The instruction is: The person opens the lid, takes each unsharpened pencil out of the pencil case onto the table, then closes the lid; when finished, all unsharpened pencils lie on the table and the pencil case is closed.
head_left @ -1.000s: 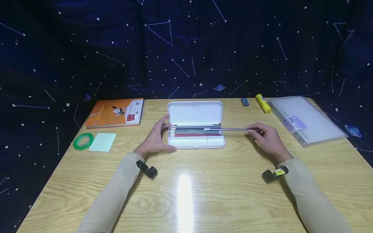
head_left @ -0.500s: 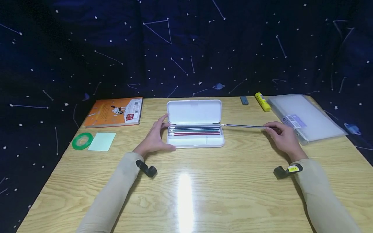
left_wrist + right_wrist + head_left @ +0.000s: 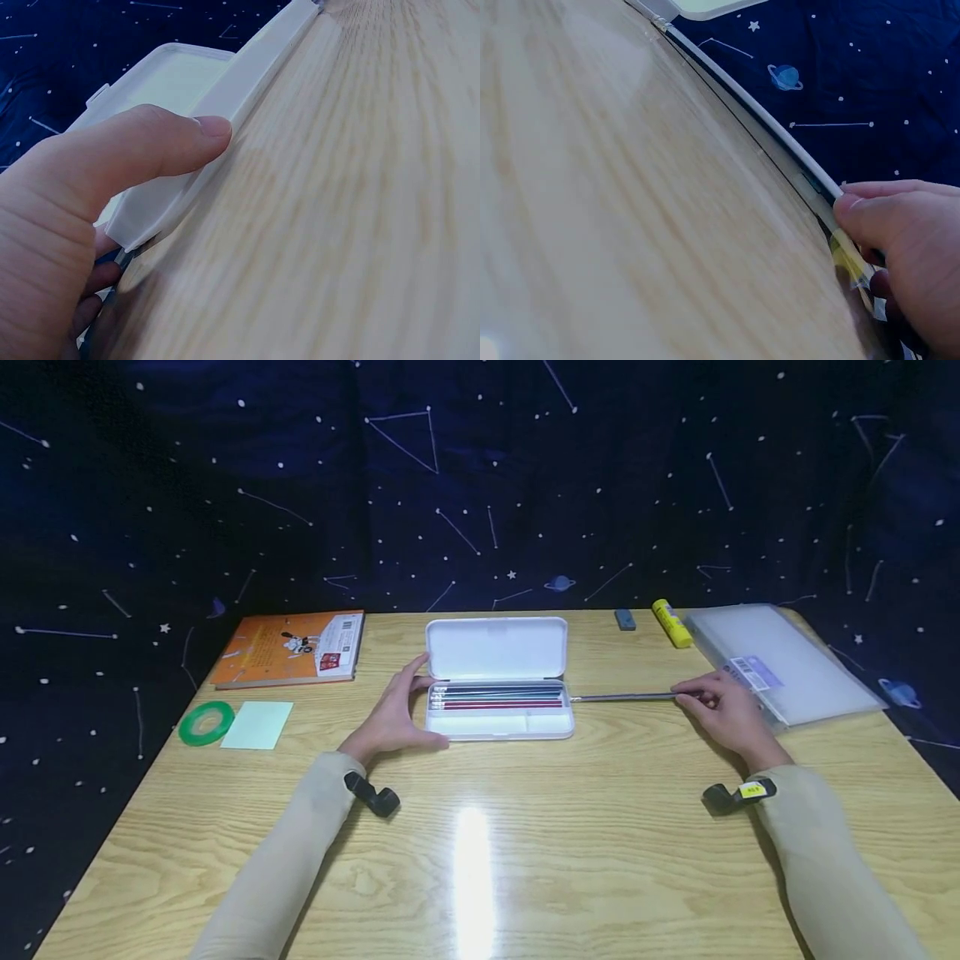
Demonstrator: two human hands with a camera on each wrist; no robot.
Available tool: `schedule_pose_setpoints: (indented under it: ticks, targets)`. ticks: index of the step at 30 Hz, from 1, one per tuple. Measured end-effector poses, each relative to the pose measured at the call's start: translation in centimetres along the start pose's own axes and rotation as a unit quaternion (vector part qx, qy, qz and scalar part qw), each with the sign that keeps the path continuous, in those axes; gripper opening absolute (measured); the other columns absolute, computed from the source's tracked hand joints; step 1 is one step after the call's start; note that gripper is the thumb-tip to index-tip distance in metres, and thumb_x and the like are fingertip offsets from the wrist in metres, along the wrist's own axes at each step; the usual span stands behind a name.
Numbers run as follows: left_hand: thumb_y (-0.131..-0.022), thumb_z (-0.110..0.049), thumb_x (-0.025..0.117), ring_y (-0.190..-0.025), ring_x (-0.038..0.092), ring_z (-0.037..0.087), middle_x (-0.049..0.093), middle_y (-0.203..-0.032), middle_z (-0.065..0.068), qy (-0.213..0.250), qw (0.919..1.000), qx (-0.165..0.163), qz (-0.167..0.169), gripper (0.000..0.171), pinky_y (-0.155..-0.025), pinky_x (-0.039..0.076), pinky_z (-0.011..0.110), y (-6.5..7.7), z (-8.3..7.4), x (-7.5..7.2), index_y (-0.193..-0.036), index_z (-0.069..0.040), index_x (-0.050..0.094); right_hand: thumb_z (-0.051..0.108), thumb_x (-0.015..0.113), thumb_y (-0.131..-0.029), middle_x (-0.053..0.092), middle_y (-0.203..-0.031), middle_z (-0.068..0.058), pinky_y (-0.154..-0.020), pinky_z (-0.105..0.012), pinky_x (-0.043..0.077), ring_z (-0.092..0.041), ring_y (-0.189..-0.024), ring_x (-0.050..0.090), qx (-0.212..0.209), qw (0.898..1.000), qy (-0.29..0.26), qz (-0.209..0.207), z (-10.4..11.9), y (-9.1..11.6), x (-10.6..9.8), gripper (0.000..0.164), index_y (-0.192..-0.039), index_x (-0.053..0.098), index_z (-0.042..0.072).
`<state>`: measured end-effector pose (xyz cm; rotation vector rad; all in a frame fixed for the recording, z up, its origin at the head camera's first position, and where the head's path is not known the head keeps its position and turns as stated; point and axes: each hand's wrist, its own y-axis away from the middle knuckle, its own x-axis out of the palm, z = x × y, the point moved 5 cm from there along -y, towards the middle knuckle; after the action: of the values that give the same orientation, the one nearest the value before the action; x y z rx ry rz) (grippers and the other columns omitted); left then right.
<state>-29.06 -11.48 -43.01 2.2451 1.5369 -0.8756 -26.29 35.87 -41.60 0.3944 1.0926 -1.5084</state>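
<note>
A white pencil case (image 3: 475,725) stands with its lid raised on the table. Several dark and red pencils (image 3: 502,694) lie side by side in its rear compartment, their tips pointing away from the left end. My left hand (image 3: 392,714) grips the case's left end; in the left wrist view the thumb (image 3: 154,142) presses the front wall while the other fingers go behind. Right of the case, my right hand (image 3: 723,712) pinches a dark pencil (image 3: 626,697) by its far end. The pencil's silvery end points left, right at the case's right side.
An orange book (image 3: 288,649), a green tape roll (image 3: 206,723) and a pale green sticky-note pad (image 3: 257,725) lie at the left. Toward the back right are a blue eraser (image 3: 625,620), a yellow glue stick (image 3: 671,623) and a clear plastic folder (image 3: 795,660).
My right hand has drawn the pencil rightward, from overlapping the case to just outside its right end, and then slightly lower. The left hand keeps its hold on the case.
</note>
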Motion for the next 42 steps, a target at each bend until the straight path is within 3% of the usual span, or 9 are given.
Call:
schedule_pose_setpoints:
  ticks: [12, 22, 27, 36, 42]
  targets:
    - [-0.051, -0.033, 0.095, -0.138, 0.031, 0.022, 0.052, -0.141, 0.003, 0.009, 1.0000, 0.000, 0.001, 0.133, -0.121, 0.013, 0.048, 0.0, 0.0, 0.1, -0.154, -0.029, 0.010, 0.008, 0.066, -0.089, 0.058, -0.101, -0.015, -0.072, -0.026, 0.036, -0.019, -0.087, 0.046, 0.020, 0.999, 0.019, 0.047, 0.0, -0.3, 0.3, 0.017, -0.104, 0.071, 0.003]
    - [-0.052, -0.033, 0.095, -0.137, 0.031, 0.021, 0.052, -0.141, 0.002, 0.010, 1.0000, -0.002, 0.001, 0.132, -0.121, 0.013, 0.047, 0.0, -0.1, 0.2, -0.154, -0.029, 0.010, 0.004, 0.076, -0.079, 0.054, -0.094, -0.014, -0.065, -0.010, 0.038, -0.001, -0.076, 0.048, 0.029, 0.998, -0.046, -0.044, 0.3, -0.4, -0.2, 0.024, -0.101, 0.070, -0.001]
    - [-0.053, -0.033, 0.094, -0.138, 0.031, 0.021, 0.052, -0.142, 0.002, 0.005, 1.0000, -0.005, 0.003, 0.132, -0.121, 0.012, 0.047, -0.1, 0.0, 0.0, -0.154, -0.030, 0.010, 0.008, 0.077, -0.079, 0.056, -0.093, -0.013, -0.067, -0.011, 0.038, 0.005, -0.076, 0.049, 0.015, 0.997, -0.047, -0.054, 1.6, -1.0, 0.6, 0.022, -0.098, 0.071, 0.002]
    - [-0.051, -0.036, 0.095, -0.138, 0.031, 0.021, 0.052, -0.141, 0.001, 0.000, 1.0000, -0.001, 0.001, 0.134, -0.121, 0.013, 0.047, -0.1, 0.2, 0.0, -0.154, -0.030, 0.009, 0.007, 0.078, -0.078, 0.058, -0.090, -0.013, -0.064, -0.015, 0.038, -0.018, -0.075, 0.050, -0.020, 0.997, -0.067, -0.032, 4.7, -2.5, 3.2, 0.020, -0.096, 0.070, 0.002]
    - [-0.052, -0.033, 0.095, -0.137, 0.032, 0.021, 0.053, -0.141, 0.002, 0.007, 1.0000, 0.000, 0.001, 0.132, -0.121, 0.013, 0.046, -0.3, 0.1, 0.1, -0.154, -0.029, 0.011, 0.009, 0.076, -0.081, 0.058, -0.090, -0.011, -0.064, -0.021, 0.040, -0.021, -0.076, 0.051, -0.030, 0.996, -0.081, 0.001, 7.0, -3.6, 5.0, 0.018, -0.097, 0.071, 0.003]
